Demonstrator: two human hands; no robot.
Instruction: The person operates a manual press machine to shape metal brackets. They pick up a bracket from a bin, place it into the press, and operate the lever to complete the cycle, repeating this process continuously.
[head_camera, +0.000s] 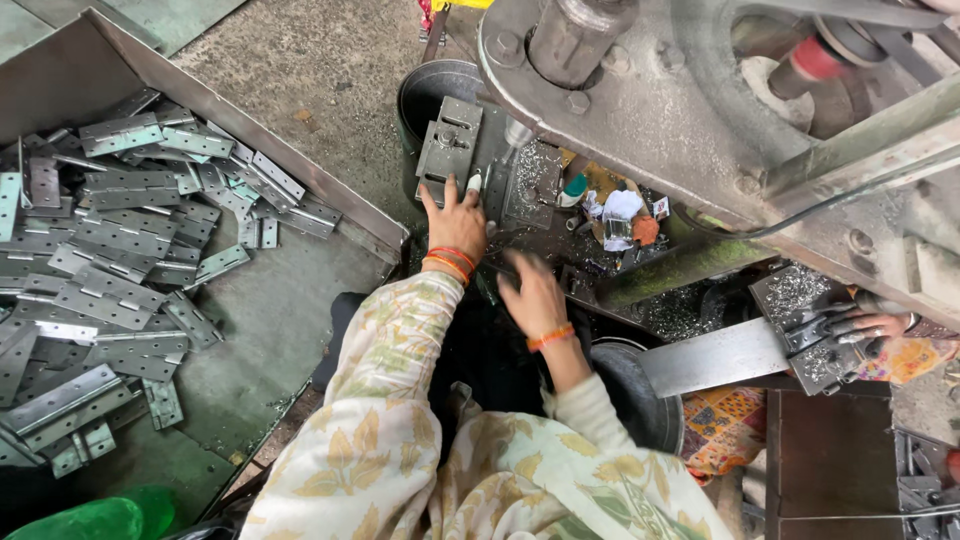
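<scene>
The setting is a metal workshop with a rough concrete floor (330, 70) and a swarf-covered machine tabletop (590, 270) under a heavy grey press arm (640, 110). Nearest to me are my floral sleeves (400, 440). Beside them on my left stands a large sheet-metal tray (280, 300) holding a loose heap of flat grey hinges (110, 260), lying at mixed angles. A green plastic object (90, 520) shows at the lower left edge.

My right hand (535, 295) hovers over the dark tabletop, motion-blurred; I cannot tell whether its grip is wide or narrow, and nothing is visibly held. An orange bangle sits on that wrist.

Farther out, my left hand (455, 215) lies flat, fingers spread, its grip wide, the fingertips touching the lower edge of a grey hinge plate (450, 145). The plate's long axis runs away from me, tilted slightly right, and it lies directly beyond the fingertips, under the drill spindle (575, 35).

Small coloured scraps, white, orange and teal (620, 215), lie right of the plate. At far right, another person's hand (875, 325) rests on a metal part.
</scene>
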